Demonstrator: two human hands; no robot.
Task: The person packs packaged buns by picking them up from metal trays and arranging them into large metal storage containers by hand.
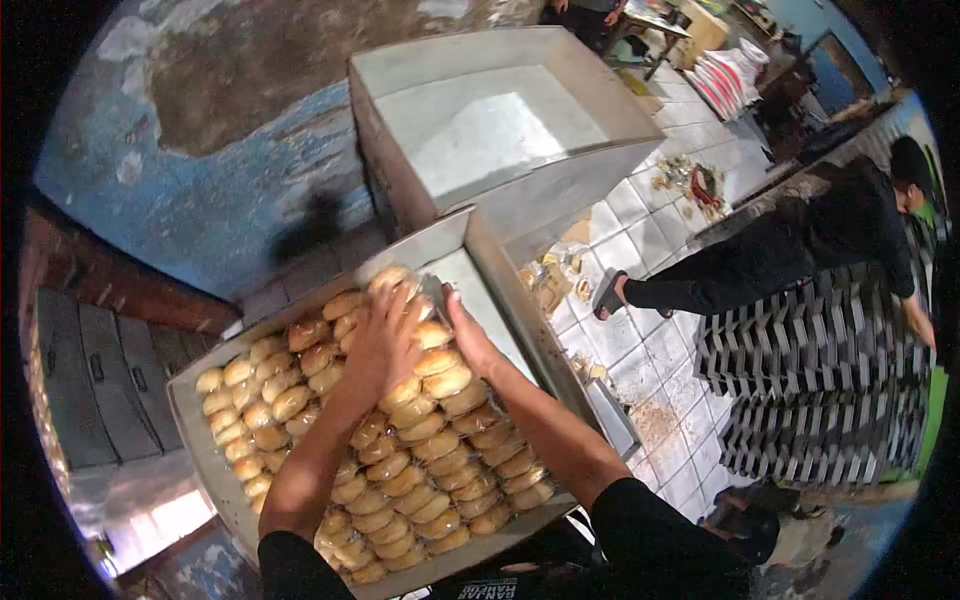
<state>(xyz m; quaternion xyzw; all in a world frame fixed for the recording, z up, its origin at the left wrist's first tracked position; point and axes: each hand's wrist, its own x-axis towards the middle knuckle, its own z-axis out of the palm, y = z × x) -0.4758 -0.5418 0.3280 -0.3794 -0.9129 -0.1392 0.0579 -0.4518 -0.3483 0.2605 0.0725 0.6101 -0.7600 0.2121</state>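
Observation:
A large pale box (215, 490) holds rows of golden bread rolls (400, 480) in clear plastic. At the far end of these rows, my left hand (385, 335) presses against wrapped rolls (395, 278) with its fingers stretched forward. My right hand (470, 335) faces it from the other side, its thumb and palm against the same rolls. The hands hold this pack between them, and the fingertips partly hide it. To the right of my right hand, the box's bare pale bottom (490, 300) shows.
A second large box (500, 130) stands behind. Stacked dark trays (810, 370) are at the right, with a person in black (800, 230) bending over them. Scraps (690, 185) litter the tiled floor (650, 240). Dark panels (100, 380) stand at left.

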